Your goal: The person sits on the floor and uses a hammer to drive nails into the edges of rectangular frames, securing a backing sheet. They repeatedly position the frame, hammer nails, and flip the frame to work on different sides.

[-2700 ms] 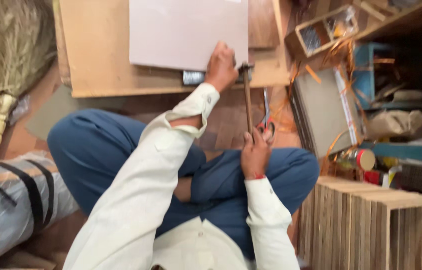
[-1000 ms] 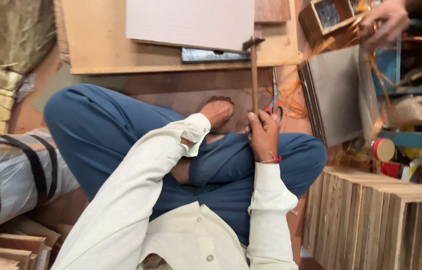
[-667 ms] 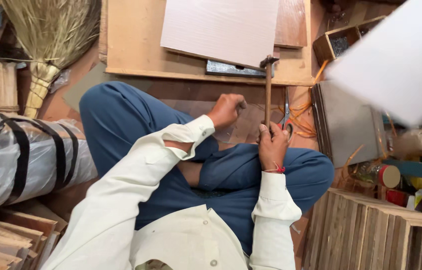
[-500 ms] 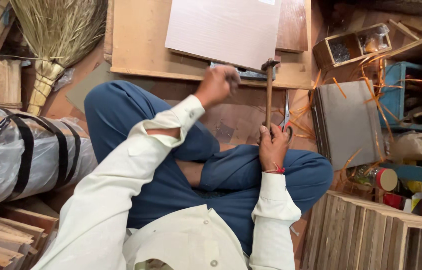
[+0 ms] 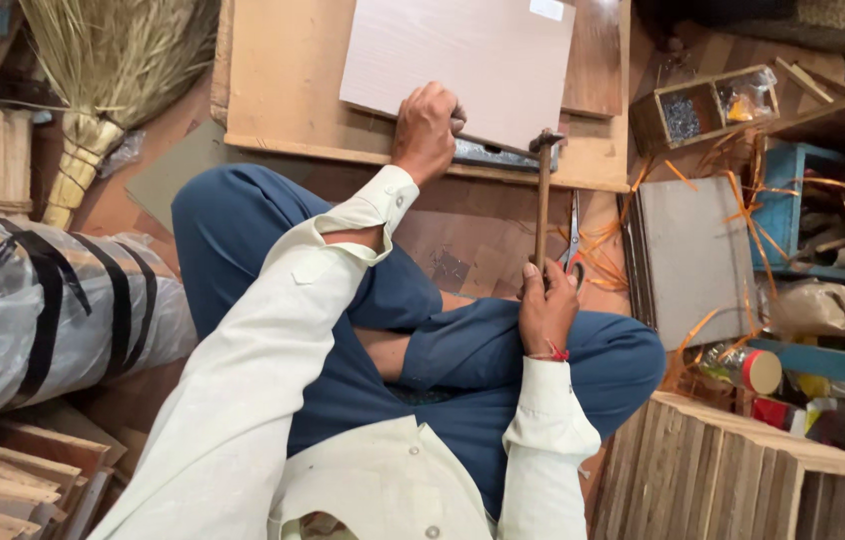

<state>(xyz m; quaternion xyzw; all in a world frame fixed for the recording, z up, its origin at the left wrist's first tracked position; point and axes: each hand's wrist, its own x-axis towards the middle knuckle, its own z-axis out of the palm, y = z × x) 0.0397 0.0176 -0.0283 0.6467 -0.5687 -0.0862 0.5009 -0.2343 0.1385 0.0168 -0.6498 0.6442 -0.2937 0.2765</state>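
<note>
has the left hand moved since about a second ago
Yes. The left hand was back by the knee; it has reached forward to the near edge of the pale board, beside the hammer head.

Soft, even, warm light fills the scene. Shadows are faint, nothing glares. Focus is sharp, with slight edge stretching.

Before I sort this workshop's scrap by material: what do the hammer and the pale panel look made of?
Hammer: slim brown handle, apparently wood, with a dark, probably metal head. Pale panel: smooth matt whitish face with faint grain, likely laminated board; its core isn't visible.
</note>
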